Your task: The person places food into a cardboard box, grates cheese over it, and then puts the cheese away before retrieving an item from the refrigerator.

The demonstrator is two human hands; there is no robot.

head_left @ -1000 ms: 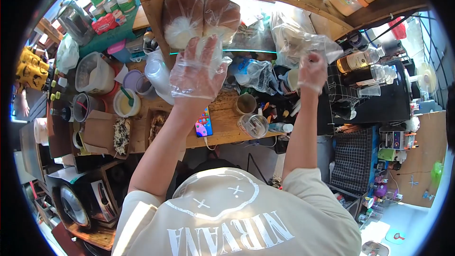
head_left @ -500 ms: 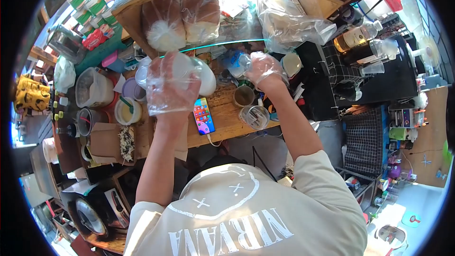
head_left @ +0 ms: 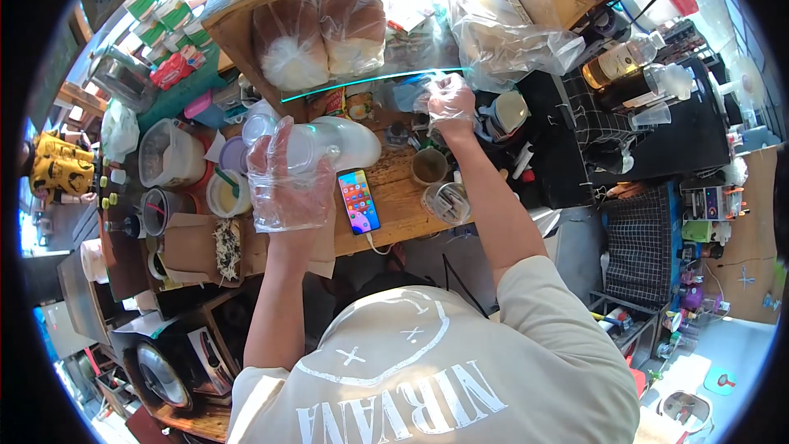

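My left hand point(head_left: 289, 185) wears a clear plastic glove and is at the left of the wooden counter point(head_left: 386, 226). Its fingers and thumb reach round the lid end of a white translucent jar point(head_left: 355, 143), which leans toward it. My right hand point(head_left: 451, 104), also gloved in thin plastic, is closed just below the glass edge of the shelf. What its fingers hold, if anything, is hidden. Beside it is a crumpled bluish clear plastic point(head_left: 406, 95). A lit phone point(head_left: 359, 201) with a white cable lies between my arms.
Bagged bread loaves point(head_left: 353, 33) sit on the shelf above. On the left are a tub with a green-handled utensil point(head_left: 227, 194) and a cardboard box point(head_left: 187, 245). A brown cup point(head_left: 429, 166) and a clear jar point(head_left: 447, 201) stand at right-centre, with bottles point(head_left: 616, 66) farther right.
My left hand has come down toward me, and the jar's lid end has moved with it. My right hand has risen slightly toward the shelf edge and is more tightly closed.
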